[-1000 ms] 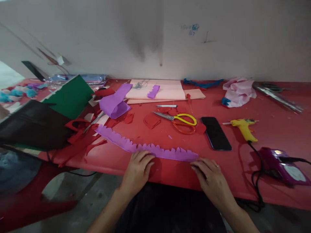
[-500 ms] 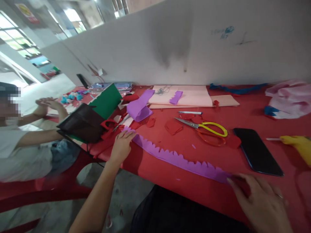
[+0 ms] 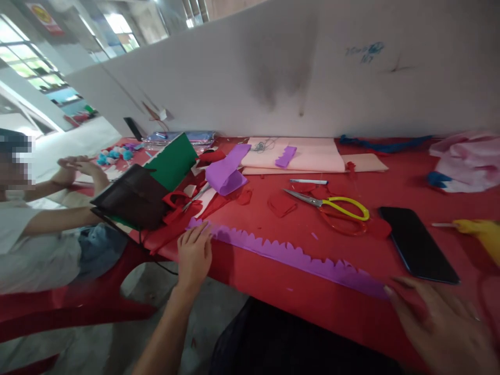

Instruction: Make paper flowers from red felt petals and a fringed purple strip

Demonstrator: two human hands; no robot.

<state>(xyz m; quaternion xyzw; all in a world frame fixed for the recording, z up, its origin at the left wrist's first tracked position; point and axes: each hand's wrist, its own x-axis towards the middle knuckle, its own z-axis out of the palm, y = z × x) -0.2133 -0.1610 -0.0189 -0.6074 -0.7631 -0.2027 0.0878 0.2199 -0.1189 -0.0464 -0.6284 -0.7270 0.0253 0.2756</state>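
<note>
A long purple felt strip (image 3: 281, 255) with a scalloped, cut upper edge lies stretched along the front of the red table. My left hand (image 3: 195, 252) rests flat over the strip's left end, its fingers stretched out and pressing on it. At the strip's right end is my right hand (image 3: 441, 317), with the thumb and index fingertip close together on the felt. The exact contact of those fingertips is blurred. Beyond the strip lie scissors (image 3: 344, 208) with one yellow and one red handle. A wider purple felt piece (image 3: 224, 174) is curled farther back.
A black phone (image 3: 417, 245) lies right of the scissors. Behind are a white pen (image 3: 308, 182), peach felt sheets (image 3: 308, 153) and pink cloth (image 3: 464, 161). A dark brown bag (image 3: 136, 195) stands left. Another person's arm (image 3: 64, 219) is at far left; a grey partition (image 3: 219, 88) borders the table.
The purple strip is drawn out longer and straighter. Its left end has moved left and nearer with my left hand, and its right end has moved right with my right hand.
</note>
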